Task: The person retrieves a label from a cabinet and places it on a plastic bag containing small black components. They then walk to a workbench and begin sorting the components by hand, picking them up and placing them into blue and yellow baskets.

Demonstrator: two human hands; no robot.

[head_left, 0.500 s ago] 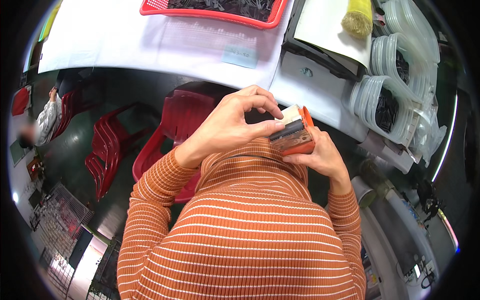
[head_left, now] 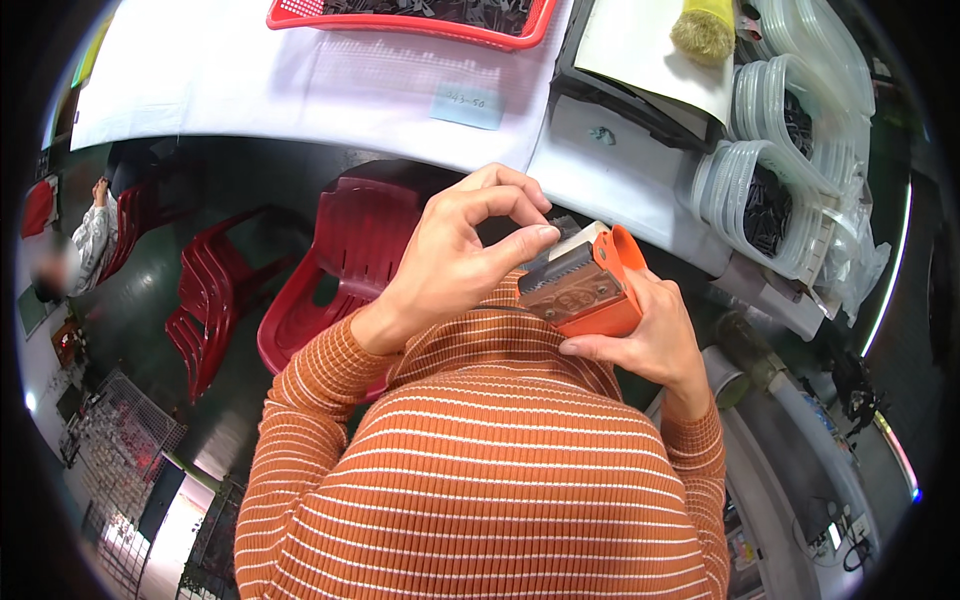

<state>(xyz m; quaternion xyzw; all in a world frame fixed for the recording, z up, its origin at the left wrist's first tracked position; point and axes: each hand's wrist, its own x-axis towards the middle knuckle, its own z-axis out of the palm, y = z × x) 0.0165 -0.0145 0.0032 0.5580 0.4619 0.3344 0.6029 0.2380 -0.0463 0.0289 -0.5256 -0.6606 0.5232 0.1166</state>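
Right hand (head_left: 660, 330) gripped orange tool (head_left: 590, 295) in front of torso, clear of bench (head_left: 300, 90): glossy plastic, boxy, looped end, dark ridged strip along one side. Left hand (head_left: 460, 240) curled at tool's far end; could not tell whether thumb and forefinger pinched anything. Around: bench in white cloth, red lattice basket (head_left: 500, 40), bristly brush (head_left: 703, 35), nested clear tubs (head_left: 715, 195). Smooth red chair (head_left: 365, 235) stood between body and bench.

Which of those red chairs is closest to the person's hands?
The red chair just left of the left hand, partly hidden by that arm. The stacked chairs stand farther left, well clear of it.
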